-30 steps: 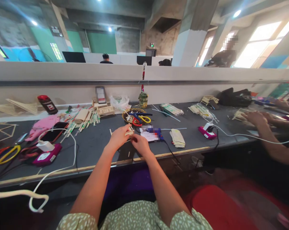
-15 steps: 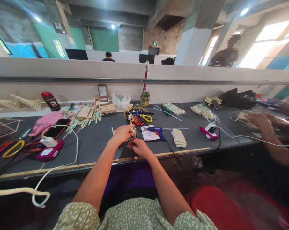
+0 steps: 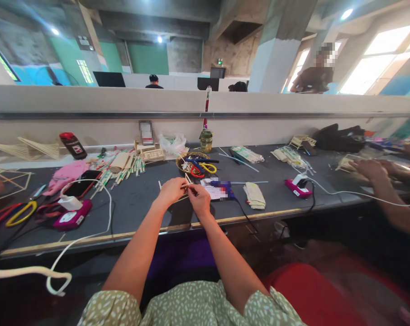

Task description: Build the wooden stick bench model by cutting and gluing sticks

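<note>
Both my hands meet over the dark table, close to its front edge. My left hand (image 3: 171, 191) is closed round a small wooden stick model (image 3: 187, 178), whose thin pale sticks poke out above and beside the fingers. The fingertips of my right hand (image 3: 199, 199) pinch at the model's right side, touching the left fingertips. Most of the model is hidden by the hands. Just right of them a blue glue gun (image 3: 225, 185) lies on a sheet of white paper (image 3: 212, 192). Behind them is a wicker basket (image 3: 179, 165) with yellow-and-red-handled scissors (image 3: 209, 168).
A folded cloth (image 3: 255, 195) lies to the right. Purple power strips (image 3: 73, 216) with white cables sit on both sides. Bundled sticks (image 3: 128, 164), a phone (image 3: 86, 182) and a green-lidded jar (image 3: 206, 141) stand or lie behind. At far right, another person's hands (image 3: 371, 171) work.
My right hand has moved up and inward, from below the model to its right side, and now pinches there beside the left fingers. The left hand has barely shifted.
</note>
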Tool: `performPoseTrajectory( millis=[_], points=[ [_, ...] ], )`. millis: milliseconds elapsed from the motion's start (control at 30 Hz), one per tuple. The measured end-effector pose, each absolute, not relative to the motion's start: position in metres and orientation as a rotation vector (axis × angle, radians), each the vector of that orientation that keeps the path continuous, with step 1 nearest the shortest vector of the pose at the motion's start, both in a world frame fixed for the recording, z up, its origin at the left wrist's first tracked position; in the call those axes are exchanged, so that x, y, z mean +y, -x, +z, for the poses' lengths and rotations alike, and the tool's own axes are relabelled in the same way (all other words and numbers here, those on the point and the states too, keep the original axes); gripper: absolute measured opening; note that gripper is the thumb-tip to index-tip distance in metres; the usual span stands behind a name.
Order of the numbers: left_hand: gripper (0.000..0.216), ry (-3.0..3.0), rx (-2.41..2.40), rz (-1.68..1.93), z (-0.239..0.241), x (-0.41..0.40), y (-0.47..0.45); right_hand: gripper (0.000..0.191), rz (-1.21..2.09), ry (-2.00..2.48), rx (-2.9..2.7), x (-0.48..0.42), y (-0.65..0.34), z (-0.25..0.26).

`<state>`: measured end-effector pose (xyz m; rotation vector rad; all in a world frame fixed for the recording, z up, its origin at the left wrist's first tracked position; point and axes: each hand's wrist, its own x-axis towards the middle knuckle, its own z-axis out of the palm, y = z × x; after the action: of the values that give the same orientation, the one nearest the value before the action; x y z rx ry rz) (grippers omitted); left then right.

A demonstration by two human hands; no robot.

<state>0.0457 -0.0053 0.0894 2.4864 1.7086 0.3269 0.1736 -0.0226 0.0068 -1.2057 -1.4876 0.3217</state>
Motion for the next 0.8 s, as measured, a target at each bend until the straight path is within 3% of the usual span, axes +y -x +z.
performPoseTrajectory(
  millis=[800],
  points=[
    [0.023,-2.482,1.748,0.300,0.0951,-0.0098,-0.0488,0.018,0.317,1.320,-1.439,-0.0222,-0.1705,-0.0012]
  ],
)
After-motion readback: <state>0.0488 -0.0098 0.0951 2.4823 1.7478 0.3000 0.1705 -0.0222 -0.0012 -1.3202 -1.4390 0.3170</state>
